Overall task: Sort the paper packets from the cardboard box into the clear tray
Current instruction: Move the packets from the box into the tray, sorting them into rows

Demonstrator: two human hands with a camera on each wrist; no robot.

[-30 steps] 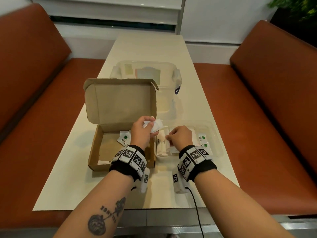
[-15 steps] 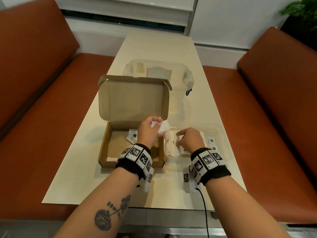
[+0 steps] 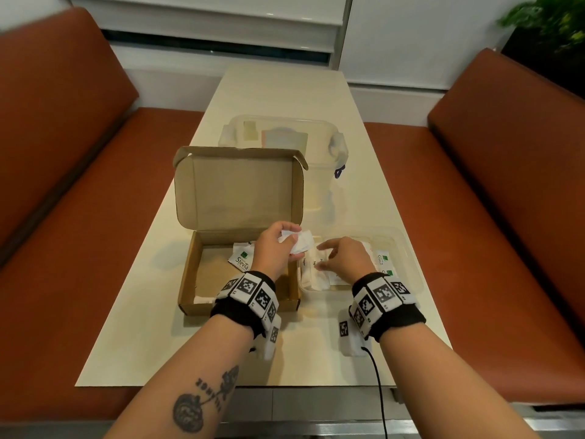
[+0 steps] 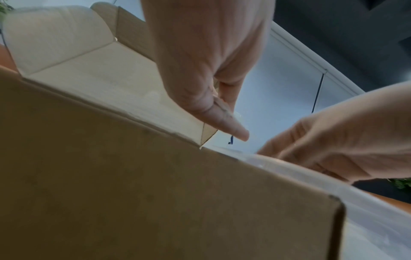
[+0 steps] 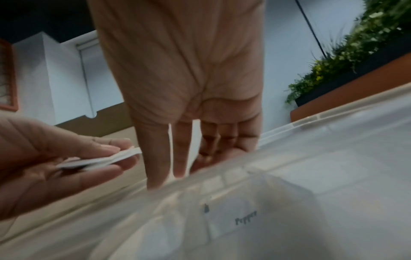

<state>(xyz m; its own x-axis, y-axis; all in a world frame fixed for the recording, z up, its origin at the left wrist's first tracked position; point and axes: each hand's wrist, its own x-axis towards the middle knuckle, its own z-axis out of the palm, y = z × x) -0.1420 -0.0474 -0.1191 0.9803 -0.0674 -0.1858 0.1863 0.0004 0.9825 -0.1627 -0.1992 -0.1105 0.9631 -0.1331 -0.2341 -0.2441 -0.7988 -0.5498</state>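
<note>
On the table (image 3: 285,99) the cardboard box (image 3: 202,280) stands left of the clear tray (image 3: 408,258), touching it; a lidded container (image 3: 319,172) sits behind both

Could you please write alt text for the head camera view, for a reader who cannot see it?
The left hand pinches white paper packets over the open cardboard box, while the right hand reaches into the clear tray beside it. A Stevia packet lies in the box.

"Stevia" shows on a packet (image 3: 241,260) in the cardboard box (image 3: 190,274); "Pepper" reads through the clear tray (image 5: 311,121) on a white packet (image 5: 242,218).
</note>
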